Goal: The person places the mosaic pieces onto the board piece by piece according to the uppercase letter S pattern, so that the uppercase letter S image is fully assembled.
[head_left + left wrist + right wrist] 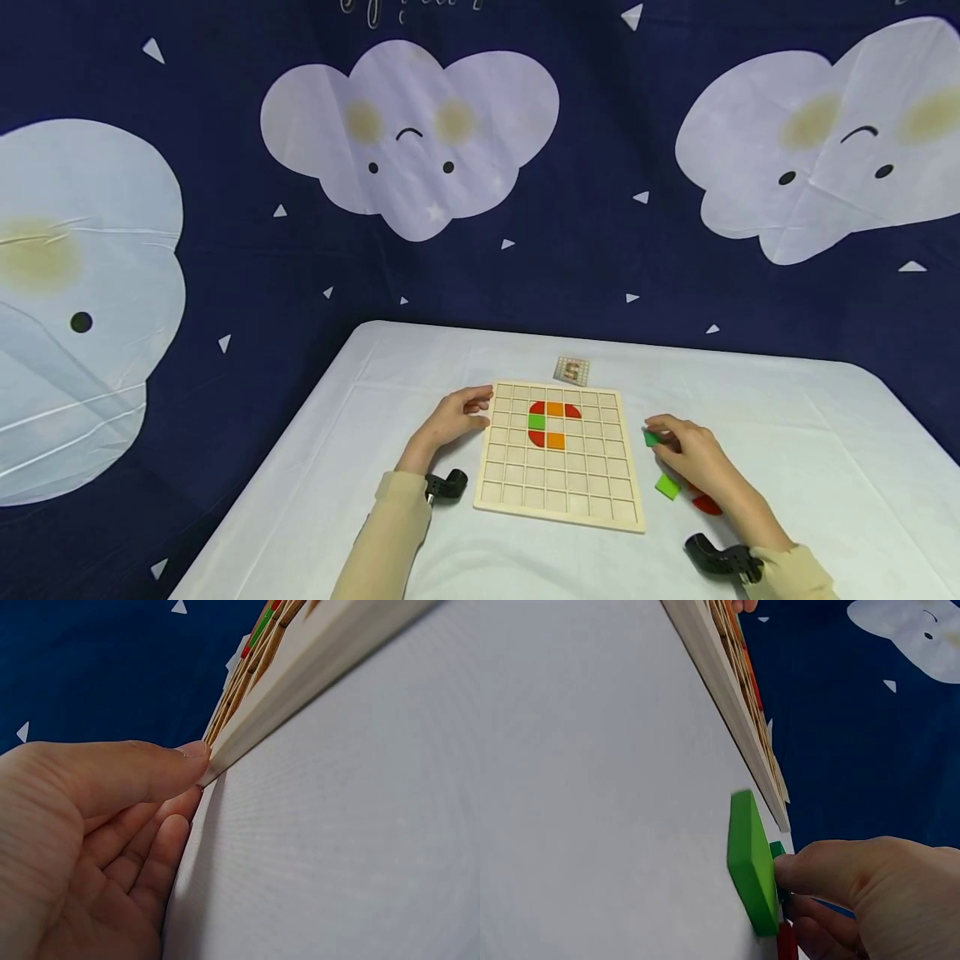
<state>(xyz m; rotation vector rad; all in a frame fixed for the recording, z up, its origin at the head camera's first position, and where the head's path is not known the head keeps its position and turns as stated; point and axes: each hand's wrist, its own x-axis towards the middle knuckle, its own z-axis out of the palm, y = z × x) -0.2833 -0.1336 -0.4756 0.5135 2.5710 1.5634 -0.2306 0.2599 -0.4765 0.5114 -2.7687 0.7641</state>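
Nearest the camera, two beige sleeves run onto the white-covered bench [787, 433]. The right hand [693, 454] lies to the right of the pale wooden grid board [558, 479], its fingers [810, 874] pinching a small dark green piece [651, 437]. A light green square tile [667, 487] and a red piece [707, 503], half hidden by the wrist, lie beside it. The left hand [450, 419] rests against the board's left edge, thumb [150, 769] pressed to the rim, fingers relaxed and straight. Red, orange and green tiles [553, 423] fill cells near the board's far end. Beyond lies a small pattern card [572, 370], too tiny to read. A navy cloud-print backdrop [480, 208] closes the room.
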